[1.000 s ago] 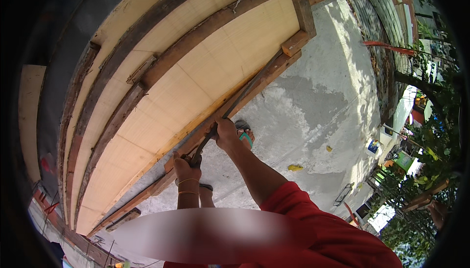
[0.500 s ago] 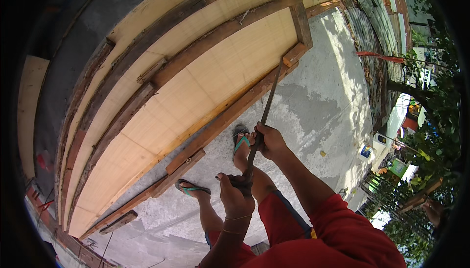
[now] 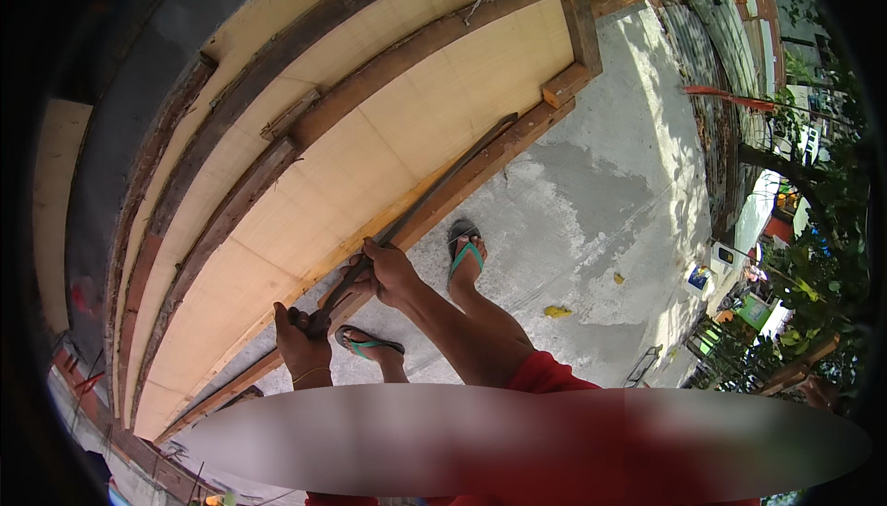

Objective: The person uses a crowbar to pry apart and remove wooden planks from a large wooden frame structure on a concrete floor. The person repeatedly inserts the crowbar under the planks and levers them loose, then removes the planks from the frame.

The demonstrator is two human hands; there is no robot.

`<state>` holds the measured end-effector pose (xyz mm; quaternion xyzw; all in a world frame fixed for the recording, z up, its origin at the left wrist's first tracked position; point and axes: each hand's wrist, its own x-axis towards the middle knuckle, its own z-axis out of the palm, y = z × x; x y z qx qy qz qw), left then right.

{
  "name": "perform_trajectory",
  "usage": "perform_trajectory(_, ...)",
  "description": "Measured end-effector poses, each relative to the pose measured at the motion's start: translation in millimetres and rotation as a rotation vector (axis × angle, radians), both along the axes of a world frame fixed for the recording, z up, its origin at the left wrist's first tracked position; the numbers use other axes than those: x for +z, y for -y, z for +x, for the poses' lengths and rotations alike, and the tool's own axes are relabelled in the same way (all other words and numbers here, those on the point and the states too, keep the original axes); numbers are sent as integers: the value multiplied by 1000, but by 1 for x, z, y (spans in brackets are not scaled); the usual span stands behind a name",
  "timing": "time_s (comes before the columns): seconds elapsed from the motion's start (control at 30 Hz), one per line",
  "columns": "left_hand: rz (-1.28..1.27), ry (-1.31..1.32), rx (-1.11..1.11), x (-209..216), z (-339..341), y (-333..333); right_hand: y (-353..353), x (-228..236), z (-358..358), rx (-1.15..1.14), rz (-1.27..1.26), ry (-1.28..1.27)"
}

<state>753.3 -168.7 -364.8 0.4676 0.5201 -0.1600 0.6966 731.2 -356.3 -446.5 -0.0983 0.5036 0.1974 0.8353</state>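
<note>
A long dark crowbar (image 3: 450, 173) with a bent far tip slants over the near wooden beam (image 3: 480, 170) of a large plywood panel (image 3: 370, 150). My right hand (image 3: 392, 275) is closed around its middle. Further down, at the near end, my left hand (image 3: 303, 347) grips the same bar. The bent tip is over the panel's near edge, just left of a short wood block (image 3: 565, 85) at the beam's far end; whether it touches the wood I cannot tell. Both hands are close above the beam.
More framed panels with dark timbers (image 3: 268, 67) lie behind to the left. My feet in green-strapped flip-flops (image 3: 467, 252) stand on grey concrete (image 3: 591, 238). Corrugated metal sheets (image 3: 707, 48), a white bucket (image 3: 698, 277) and leafy branches are on the right. A blurred patch covers the lower part.
Both hands have moved left with the crowbar. Its tip has left the wood block and swung over the panel's near edge. My right foot has shifted a little.
</note>
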Motion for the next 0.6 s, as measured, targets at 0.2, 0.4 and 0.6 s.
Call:
perform_trajectory(0.2, 30, -56, 10, -48, -14, 58, 52, -26, -10, 11, -159, 6)
perform_trajectory(0.4, -30, -230, -83, -99, 20, 73, 82, -74, 17, 30, -276, -106)
perform_trajectory(0.6, -13, -198, -215, -103, 52, 77, 87, -69, 29, -13, -245, -131)
